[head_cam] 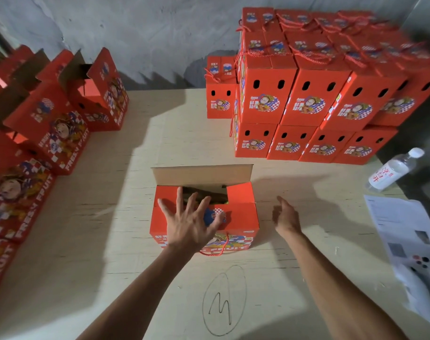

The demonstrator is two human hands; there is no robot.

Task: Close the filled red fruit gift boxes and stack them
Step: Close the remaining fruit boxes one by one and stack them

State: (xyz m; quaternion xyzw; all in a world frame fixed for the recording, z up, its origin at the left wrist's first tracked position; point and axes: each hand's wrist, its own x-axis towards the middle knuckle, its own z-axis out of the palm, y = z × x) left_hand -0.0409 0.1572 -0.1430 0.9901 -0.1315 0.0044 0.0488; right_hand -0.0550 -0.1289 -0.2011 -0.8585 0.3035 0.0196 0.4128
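At the middle of the bench (125, 241) sits the red box (236, 217) I am closing, its long axis running left to right and its printed front facing me; my left hand (188, 223) lies spread flat on the near top flaps, my right hand (286, 217) hangs loosely open just beside its right end, holding nothing. Its brown back flap (201, 174) stands up and dark fruit shows through the gap, so this one is only partly shut. Closed boxes (307, 94) are stacked far right, while open boxes (62, 123) wait along the left, so I judge much remains.

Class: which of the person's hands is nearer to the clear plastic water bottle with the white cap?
Right. The right hand hangs beside the open red box, on the clear plastic water bottle's side; the left hand rests on that box, farther away.
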